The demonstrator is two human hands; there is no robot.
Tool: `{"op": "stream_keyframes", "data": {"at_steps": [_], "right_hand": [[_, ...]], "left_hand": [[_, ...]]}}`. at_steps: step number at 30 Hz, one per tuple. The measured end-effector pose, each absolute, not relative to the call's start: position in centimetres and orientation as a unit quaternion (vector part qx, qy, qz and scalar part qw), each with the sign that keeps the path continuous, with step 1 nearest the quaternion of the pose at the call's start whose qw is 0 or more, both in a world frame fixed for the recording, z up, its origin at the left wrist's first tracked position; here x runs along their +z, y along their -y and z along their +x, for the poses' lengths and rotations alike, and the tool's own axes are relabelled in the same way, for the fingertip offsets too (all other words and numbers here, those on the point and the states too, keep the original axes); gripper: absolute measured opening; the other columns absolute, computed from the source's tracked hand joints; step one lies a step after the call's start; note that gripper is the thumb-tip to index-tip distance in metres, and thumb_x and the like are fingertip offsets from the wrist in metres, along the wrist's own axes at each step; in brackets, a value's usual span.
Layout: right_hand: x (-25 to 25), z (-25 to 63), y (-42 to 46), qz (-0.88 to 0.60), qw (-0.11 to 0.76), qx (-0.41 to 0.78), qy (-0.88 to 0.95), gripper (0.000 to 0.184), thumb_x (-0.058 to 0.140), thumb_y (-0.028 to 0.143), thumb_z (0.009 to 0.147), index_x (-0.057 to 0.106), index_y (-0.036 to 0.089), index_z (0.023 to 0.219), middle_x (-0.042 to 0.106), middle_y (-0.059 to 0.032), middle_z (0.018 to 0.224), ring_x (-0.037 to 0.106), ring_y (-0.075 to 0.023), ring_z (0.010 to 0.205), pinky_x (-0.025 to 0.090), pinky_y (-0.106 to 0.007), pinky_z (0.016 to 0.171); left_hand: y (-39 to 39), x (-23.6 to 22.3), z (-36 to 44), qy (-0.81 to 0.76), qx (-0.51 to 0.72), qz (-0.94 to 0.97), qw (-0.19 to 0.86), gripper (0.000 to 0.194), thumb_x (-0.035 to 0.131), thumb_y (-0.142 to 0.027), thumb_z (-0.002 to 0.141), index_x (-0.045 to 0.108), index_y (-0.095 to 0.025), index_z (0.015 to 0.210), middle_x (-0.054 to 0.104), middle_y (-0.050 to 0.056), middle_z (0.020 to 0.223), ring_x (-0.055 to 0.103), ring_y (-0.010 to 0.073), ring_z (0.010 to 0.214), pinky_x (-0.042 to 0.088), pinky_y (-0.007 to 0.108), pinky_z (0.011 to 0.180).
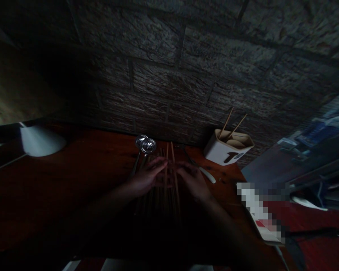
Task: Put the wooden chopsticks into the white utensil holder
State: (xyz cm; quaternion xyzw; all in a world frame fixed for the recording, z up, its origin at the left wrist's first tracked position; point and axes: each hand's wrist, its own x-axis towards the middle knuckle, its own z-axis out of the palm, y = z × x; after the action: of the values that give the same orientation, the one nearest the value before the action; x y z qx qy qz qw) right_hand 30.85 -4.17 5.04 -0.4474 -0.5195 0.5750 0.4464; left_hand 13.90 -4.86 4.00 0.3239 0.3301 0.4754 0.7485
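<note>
Reddish-brown wood makes up the tabletop (93,158) I look down on through the head camera, with a rough brick wall (158,75) behind it. Light is poor, so I read the middle with care. The left hand (145,180) and right hand (194,180) face each other, fingers bent around a pair of chopsticks (175,180) that runs between them, tips toward the wall. I cannot tell how firmly either set of fingers is closed, or which hand bears the pair. More thin sticks (157,197) show dimly below and beside it. Just beyond my left fingers I see two metal ladles (148,145) with shiny round heads, one overlapping the other. Near the right hand lies a white-handled utensil (208,175). Farther right, close to the wall, a white holder (219,153) marked with a dark "1" contains two upright sticks (226,122). Well off to the left I make out a pale cone-shaped object (41,142).
</note>
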Motion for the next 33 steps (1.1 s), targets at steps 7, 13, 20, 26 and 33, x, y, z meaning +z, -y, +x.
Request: {"op": "stream_keyframes", "data": {"at_steps": [7, 13, 20, 26, 33], "right_hand": [[4.8, 31.3, 3.6, -0.428, 0.426, 0.586, 0.540, 0.025, 0.076, 0.041, 0.071, 0.071, 0.021, 0.085, 0.068, -0.0007, 0.080, 0.060, -0.0144, 0.072, 0.047, -0.028, 0.069], [4.6, 31.7, 3.1, -0.440, 0.414, 0.566, 0.561, 0.019, 0.075, 0.038, 0.072, 0.073, 0.024, 0.084, 0.071, 0.0005, 0.086, 0.063, -0.0156, 0.082, 0.047, -0.029, 0.075], [4.7, 32.3, 2.8, -0.456, 0.347, 0.578, 0.581, 0.026, 0.074, 0.046, 0.073, 0.073, 0.023, 0.084, 0.067, 0.0010, 0.076, 0.057, -0.0121, 0.066, 0.040, -0.024, 0.058], [5.1, 32.0, 2.7, -0.476, 0.431, 0.577, 0.504, 0.037, 0.079, 0.048, 0.066, 0.070, 0.022, 0.091, 0.065, 0.0000, 0.080, 0.055, -0.0121, 0.064, 0.040, -0.024, 0.055], [4.3, 33.3, 1.1, -0.483, 0.510, 0.577, 0.417, 0.041, 0.067, 0.059, 0.073, 0.067, 0.020, 0.086, 0.038, 0.0067, 0.058, 0.028, -0.0066, 0.044, 0.023, -0.022, 0.041]], "left_hand": [[5.1, 3.6, 14.0, -0.330, 0.435, 0.330, 0.770, 0.031, 0.072, -0.035, 0.084, 0.054, -0.022, 0.107, 0.073, 0.006, 0.092, 0.075, 0.0242, 0.071, 0.063, 0.041, 0.066], [5.2, 3.5, 13.8, -0.324, 0.432, 0.368, 0.757, 0.042, 0.075, -0.028, 0.081, 0.055, -0.021, 0.117, 0.070, 0.011, 0.110, 0.076, 0.0269, 0.079, 0.062, 0.043, 0.074], [5.4, 3.5, 13.8, -0.354, 0.418, 0.368, 0.751, 0.052, 0.077, -0.021, 0.078, 0.054, -0.018, 0.125, 0.075, 0.010, 0.097, 0.074, 0.0216, 0.072, 0.062, 0.039, 0.069], [5.9, 4.2, 14.1, -0.348, 0.376, 0.390, 0.765, 0.045, 0.080, -0.027, 0.075, 0.062, -0.017, 0.115, 0.075, 0.008, 0.089, 0.071, 0.0180, 0.065, 0.060, 0.036, 0.064], [6.4, 4.7, 14.0, -0.347, 0.324, 0.414, 0.777, 0.030, 0.078, -0.030, 0.076, 0.068, -0.016, 0.101, 0.074, 0.006, 0.086, 0.071, 0.0180, 0.067, 0.058, 0.036, 0.067]]}}
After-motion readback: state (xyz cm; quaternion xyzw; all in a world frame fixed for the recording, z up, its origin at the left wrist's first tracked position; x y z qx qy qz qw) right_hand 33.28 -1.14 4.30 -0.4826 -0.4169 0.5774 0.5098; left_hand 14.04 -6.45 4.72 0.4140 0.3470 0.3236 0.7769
